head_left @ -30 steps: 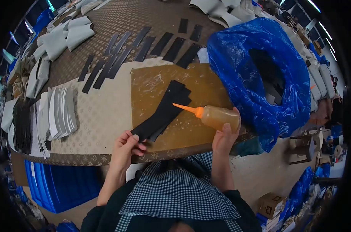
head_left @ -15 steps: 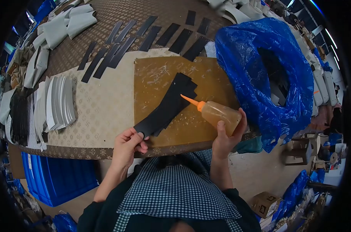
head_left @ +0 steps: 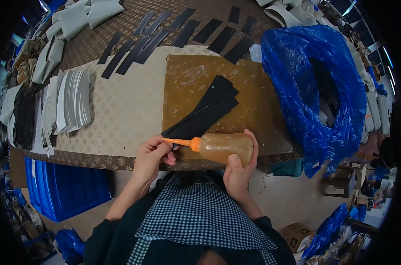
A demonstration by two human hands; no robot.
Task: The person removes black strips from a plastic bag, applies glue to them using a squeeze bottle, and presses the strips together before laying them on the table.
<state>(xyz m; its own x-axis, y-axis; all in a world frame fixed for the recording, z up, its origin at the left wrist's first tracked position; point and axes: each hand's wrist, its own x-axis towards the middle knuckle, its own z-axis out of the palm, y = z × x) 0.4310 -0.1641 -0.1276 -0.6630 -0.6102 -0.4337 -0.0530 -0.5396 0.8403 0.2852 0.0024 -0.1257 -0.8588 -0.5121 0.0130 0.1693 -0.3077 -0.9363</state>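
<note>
Right hand (head_left: 239, 170) wrapped around a glue bottle (head_left: 224, 148), fingers pressed tight on its amber body. Bottle held almost level, just above the near edge of the tabletop (head_left: 121, 110), orange nozzle (head_left: 178, 142) pointing to the left. Nozzle tip meeting the near end of the black strips (head_left: 207, 110), right beside the left fingers.

Left hand (head_left: 152, 155) pinching that near end of the strips, thumb and fingertips closed on it. Strips fanned out (narrow at the hand, wide at the far end) and lying slantwise on a brown board (head_left: 253, 106) with dried glue marks. Board lying flat on the tabletop, its near edge close to the tabletop edge.

Blue bag (head_left: 315, 88) standing just right of the board, mouth open, dark and pale pieces inside (not clear what kind). More black strips (head_left: 165, 35) laid in rows on the far side of the board. Stack of grey pieces (head_left: 72, 104) fanned on the left, well apart from the hands. Pale folded pieces (head_left: 83, 15) at the far left corner. Blue crate (head_left: 63, 190) under the tabletop on the left. Checked apron (head_left: 200, 216) visible below the hands.
</note>
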